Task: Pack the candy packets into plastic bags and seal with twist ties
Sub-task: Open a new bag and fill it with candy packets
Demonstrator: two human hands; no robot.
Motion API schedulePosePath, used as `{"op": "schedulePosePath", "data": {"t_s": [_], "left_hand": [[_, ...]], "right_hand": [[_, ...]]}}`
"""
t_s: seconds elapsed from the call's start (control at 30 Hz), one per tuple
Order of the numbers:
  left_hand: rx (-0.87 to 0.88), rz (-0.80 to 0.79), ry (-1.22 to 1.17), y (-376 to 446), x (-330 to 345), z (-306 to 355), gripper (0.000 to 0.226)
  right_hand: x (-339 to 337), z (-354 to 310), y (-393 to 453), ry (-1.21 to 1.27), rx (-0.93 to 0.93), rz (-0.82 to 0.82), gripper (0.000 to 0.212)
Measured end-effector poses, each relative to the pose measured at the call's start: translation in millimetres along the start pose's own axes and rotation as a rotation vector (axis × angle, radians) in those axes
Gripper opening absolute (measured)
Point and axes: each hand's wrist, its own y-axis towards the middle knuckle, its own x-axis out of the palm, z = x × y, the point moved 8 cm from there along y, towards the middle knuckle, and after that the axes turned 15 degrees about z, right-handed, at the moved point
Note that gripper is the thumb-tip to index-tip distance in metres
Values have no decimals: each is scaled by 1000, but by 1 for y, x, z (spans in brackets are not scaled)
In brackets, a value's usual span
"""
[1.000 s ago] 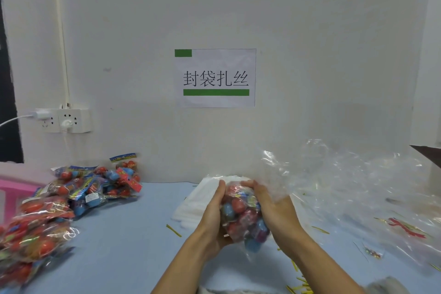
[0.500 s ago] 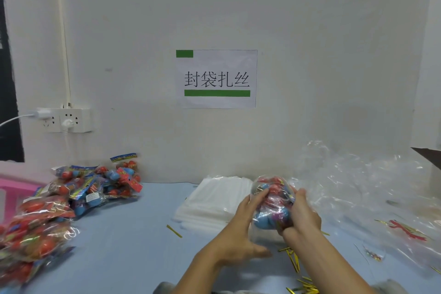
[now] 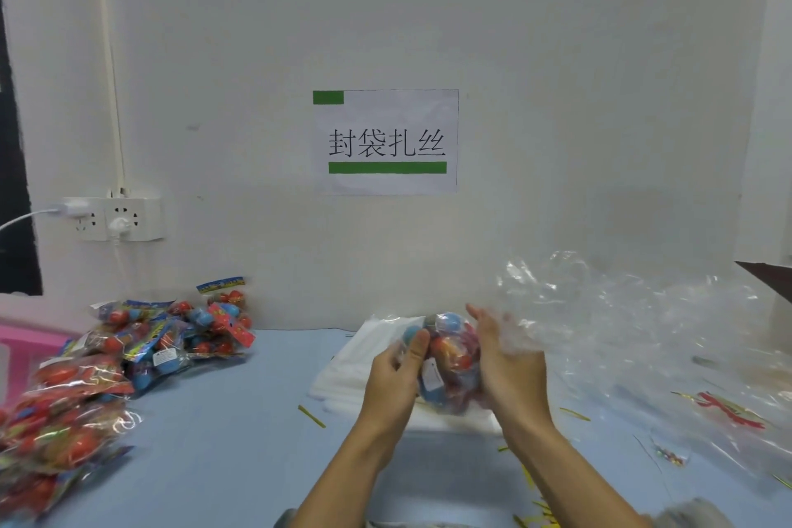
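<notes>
A clear plastic bag filled with red and blue candy packets is held above the table between both hands. My left hand grips its left side with the thumb curled over the top. Against the bag's right side lies my right hand, fingers pointing up and nearly straight. Beneath the bag lies a flat stack of white plastic bags. Gold twist ties are scattered on the blue table.
A heap of candy packets covers the table's left side, beside a pink crate. Crumpled clear plastic sheeting fills the right side. A wall socket and a paper sign are on the wall behind.
The filled bag was turned and shifted right half a second ago; now both hands have brought it back to the middle, upright, with the right fingers straightened along its side.
</notes>
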Motion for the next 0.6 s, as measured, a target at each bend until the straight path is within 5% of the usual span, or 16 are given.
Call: {"op": "schedulePosePath", "data": {"t_s": [0.1, 0.23, 0.43, 0.6], "left_hand": [[-134, 74, -29, 4, -9, -10, 58], [-251, 81, -30, 2, -10, -20, 59], [-162, 78, 95, 1, -8, -16, 44], [-145, -114, 141, -11, 6, -11, 46]], "right_hand": [[11, -13, -10, -106, -260, -117, 15], [17, -12, -15, -161, -353, -219, 22], [9, 7, -2, -33, -175, -138, 12], [-18, 50, 20, -15, 270, 130, 41]]}}
